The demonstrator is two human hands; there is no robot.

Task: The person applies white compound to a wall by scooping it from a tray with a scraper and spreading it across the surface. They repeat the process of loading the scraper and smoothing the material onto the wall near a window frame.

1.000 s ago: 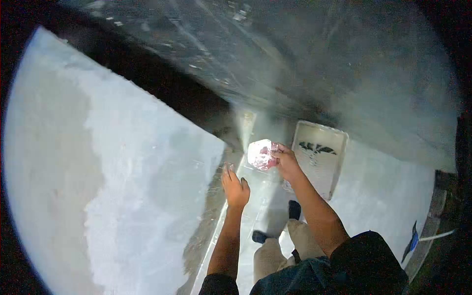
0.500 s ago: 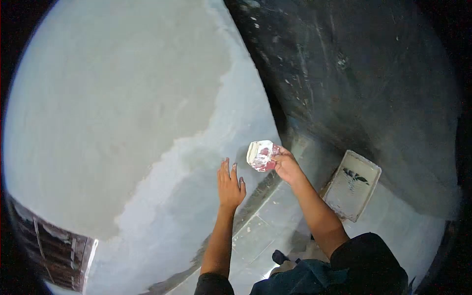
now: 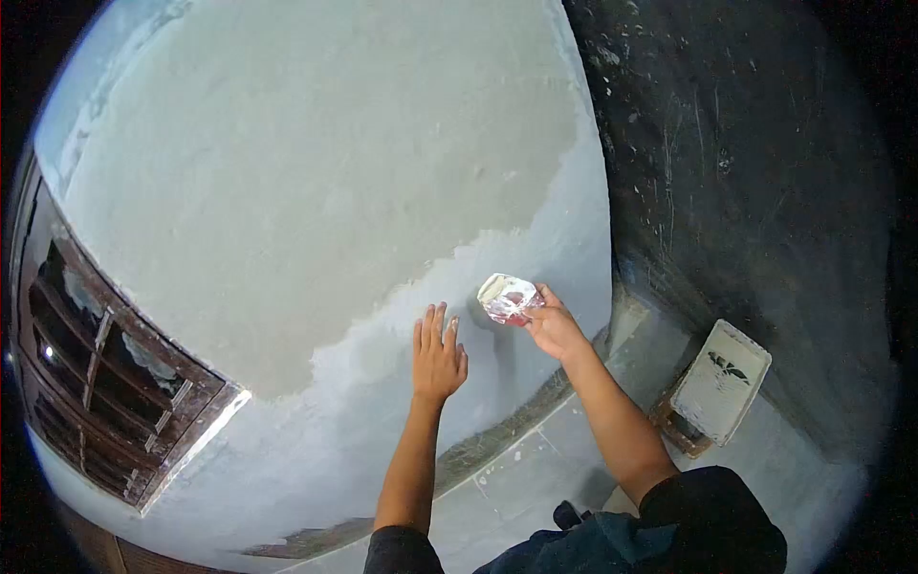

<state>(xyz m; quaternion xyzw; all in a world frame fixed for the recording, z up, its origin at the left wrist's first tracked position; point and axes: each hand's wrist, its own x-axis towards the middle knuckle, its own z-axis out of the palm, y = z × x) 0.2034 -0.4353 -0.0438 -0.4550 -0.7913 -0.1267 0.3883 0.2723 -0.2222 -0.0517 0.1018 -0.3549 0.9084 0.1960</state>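
My right hand (image 3: 557,327) grips a red putty spreader (image 3: 510,298), its flat blade heavily smeared with white putty. The blade is raised in front of the wall (image 3: 516,402), where a shadow falls beside it. To its left, my left hand (image 3: 440,359) is bare, with fingers stretched upward and apart and light smears on the fingertips. A broad greyish-beige coated area (image 3: 335,153) covers the upper wall and ends in a ragged edge just above both hands. Below that edge the surface is paler, bluish white.
A rectangular tray (image 3: 693,407) with pale putty and dark marks rests on a brown support (image 3: 681,435) at the lower right. A dark, scuffed wall (image 3: 746,163) rises on the right. The brown-framed barred window (image 3: 105,373) is at left; grey tiles (image 3: 507,478) cover the floor.
My view has turned left, so more of the window shows and the tray sits further right. The spreader has tilted slightly in my right hand; my left hand stays open.
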